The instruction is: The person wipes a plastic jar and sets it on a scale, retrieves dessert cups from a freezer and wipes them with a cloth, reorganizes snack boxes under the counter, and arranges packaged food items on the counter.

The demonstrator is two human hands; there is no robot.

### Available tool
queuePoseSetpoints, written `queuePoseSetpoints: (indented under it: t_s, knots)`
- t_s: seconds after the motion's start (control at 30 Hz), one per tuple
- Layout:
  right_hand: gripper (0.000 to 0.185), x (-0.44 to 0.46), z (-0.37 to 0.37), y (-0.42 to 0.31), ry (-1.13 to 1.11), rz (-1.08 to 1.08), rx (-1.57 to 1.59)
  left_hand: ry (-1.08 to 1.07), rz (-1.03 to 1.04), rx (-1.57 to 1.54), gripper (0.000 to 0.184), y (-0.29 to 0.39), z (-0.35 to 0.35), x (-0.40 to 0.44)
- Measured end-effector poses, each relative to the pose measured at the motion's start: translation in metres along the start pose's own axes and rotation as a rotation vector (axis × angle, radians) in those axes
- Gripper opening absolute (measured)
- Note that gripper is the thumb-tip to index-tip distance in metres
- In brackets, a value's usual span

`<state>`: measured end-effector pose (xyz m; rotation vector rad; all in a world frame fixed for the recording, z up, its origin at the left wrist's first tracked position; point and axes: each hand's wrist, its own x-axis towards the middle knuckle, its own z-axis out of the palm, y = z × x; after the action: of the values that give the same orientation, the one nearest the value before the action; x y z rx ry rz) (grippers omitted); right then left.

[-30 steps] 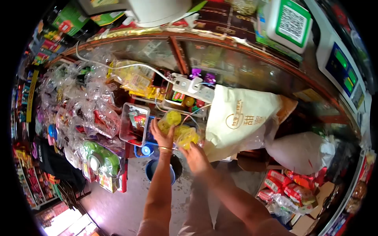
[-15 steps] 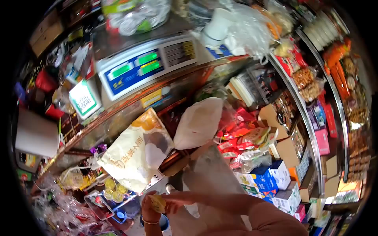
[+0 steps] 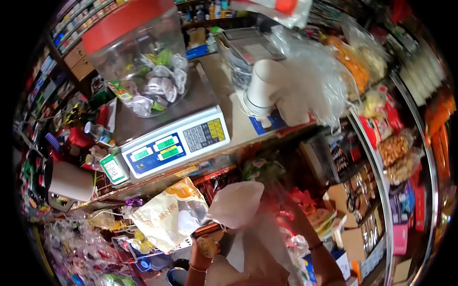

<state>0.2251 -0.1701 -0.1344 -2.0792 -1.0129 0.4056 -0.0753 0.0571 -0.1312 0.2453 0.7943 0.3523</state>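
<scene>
Low in the middle, my left hand point(image 3: 200, 257) is closed around a small round yellow-brown item point(image 3: 208, 246) whose kind I cannot make out. Just above it is a cream printed bag point(image 3: 160, 214) with an orange top. My right hand point(image 3: 298, 221) reaches up on the right, among red packets point(image 3: 307, 202); its fingers are smeared by motion. A pale, translucent plastic bag point(image 3: 237, 202) bulges between the two hands.
A digital scale point(image 3: 176, 143) on the counter bears a clear jar with a red lid point(image 3: 129, 24). Beside it stand a white cup-shaped thing point(image 3: 265, 86) and clear plastic bags point(image 3: 324, 81). Metal-edged shelves point(image 3: 377, 176) with packaged food line the right.
My right hand has left the round item and moved up and right to the red packets. My left hand still holds the item. The view has tilted up, showing more of the jar and counter.
</scene>
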Motion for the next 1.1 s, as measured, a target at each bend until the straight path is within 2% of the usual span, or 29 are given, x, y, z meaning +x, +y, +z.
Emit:
queuePoseSetpoints:
  t_s: [0.07, 0.13, 0.17, 0.2, 0.27, 0.3, 0.33, 0.4, 0.53, 0.6, 0.67, 0.73, 0.77, 0.83, 0.93, 0.97, 1.0, 1.1]
  knots:
    - [0.038, 0.052, -0.028, -0.021, -0.128, -0.084, -0.008, 0.031, 0.064, -0.013, 0.057, -0.01, 0.025, -0.002]
    - [0.034, 0.092, -0.042, -0.047, -0.041, -0.099, -0.017, -0.018, 0.044, -0.103, 0.058, -0.019, 0.035, -0.004]
    - [0.032, 0.111, -0.046, -0.054, -0.102, -0.124, 0.017, -0.005, 0.057, -0.107, 0.057, -0.023, 0.037, -0.006]
    - [0.032, 0.132, -0.05, -0.07, -0.108, -0.163, -0.025, 0.107, 0.108, -0.107, 0.055, -0.024, 0.047, -0.008]
    - [0.03, 0.165, -0.043, -0.095, -0.149, -0.195, -0.065, 0.11, 0.127, -0.15, 0.056, -0.033, 0.023, -0.009]
    - [0.03, 0.176, -0.039, -0.107, -0.191, -0.093, 0.083, 0.16, 0.093, -0.212, 0.057, -0.04, 0.009, -0.01]
    - [0.029, 0.181, -0.036, -0.112, -0.227, -0.18, 0.16, 0.217, 0.124, -0.212, 0.057, -0.04, 0.015, -0.02]
    - [0.026, 0.188, -0.023, -0.111, -0.206, -0.278, 0.106, 0.167, 0.201, -0.151, 0.057, -0.04, 0.013, -0.038]
    - [0.034, 0.166, 0.008, -0.094, -0.226, -0.301, -0.047, 0.248, 0.229, -0.254, 0.054, -0.048, 0.001, -0.07]
    - [0.041, 0.142, 0.031, -0.078, -0.164, -0.311, -0.14, 0.256, 0.23, -0.227, 0.053, -0.05, -0.014, -0.085]
    - [0.049, 0.115, 0.053, -0.065, -0.252, -0.289, -0.227, 0.274, 0.2, -0.231, 0.052, -0.054, -0.035, -0.095]
    - [0.055, 0.089, 0.059, -0.09, -0.59, -0.131, -0.296, 0.266, 0.187, -0.239, 0.052, -0.049, -0.045, -0.105]
    - [0.055, 0.074, 0.068, -0.086, -0.588, -0.131, -0.304, 0.266, 0.2, -0.198, 0.054, -0.047, -0.052, -0.11]
    - [0.049, 0.052, 0.097, -0.071, -0.558, -0.375, -0.234, 0.291, 0.223, -0.147, 0.057, -0.039, -0.059, -0.118]
    - [0.039, 0.041, 0.116, -0.062, -0.506, -0.298, -0.263, 0.37, 0.245, -0.125, 0.055, -0.033, -0.068, -0.122]
    - [0.031, 0.041, 0.121, -0.059, -0.409, -0.348, -0.234, 0.372, 0.239, -0.134, 0.055, -0.034, -0.074, -0.12]
    - [0.03, 0.044, 0.119, -0.07, -0.451, -0.275, -0.264, 0.386, 0.229, -0.121, 0.053, -0.033, -0.074, -0.119]
    - [0.028, 0.044, 0.121, -0.081, -0.381, -0.296, -0.299, 0.494, 0.237, -0.002, 0.051, -0.031, -0.085, -0.113]
